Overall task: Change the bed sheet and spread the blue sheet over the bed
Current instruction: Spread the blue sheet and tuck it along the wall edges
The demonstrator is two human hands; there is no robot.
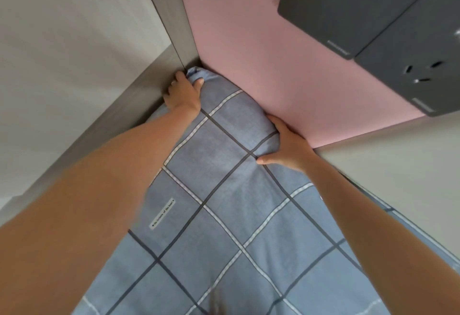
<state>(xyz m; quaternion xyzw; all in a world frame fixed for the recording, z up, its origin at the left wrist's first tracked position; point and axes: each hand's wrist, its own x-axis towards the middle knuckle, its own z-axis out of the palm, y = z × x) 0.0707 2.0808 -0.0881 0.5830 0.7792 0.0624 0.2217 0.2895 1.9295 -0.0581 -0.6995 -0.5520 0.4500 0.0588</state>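
The blue sheet (219,190) with dark and white check lines covers the mattress, which runs up into a corner. At the far corner my left hand (183,94) grips the sheet's edge, thumb on top and fingers down between the mattress and the grey wooden bed frame (139,95). My right hand (288,146) holds the sheet's right edge against the pink wall (261,53); its thumb lies on top and its fingers are tucked down the side, out of sight.
The grey wooden frame and a white wall (62,41) close the left side. The pink wall closes the right. Dark grey cabinets (373,11) hang on the wall at the upper right, above the bed.
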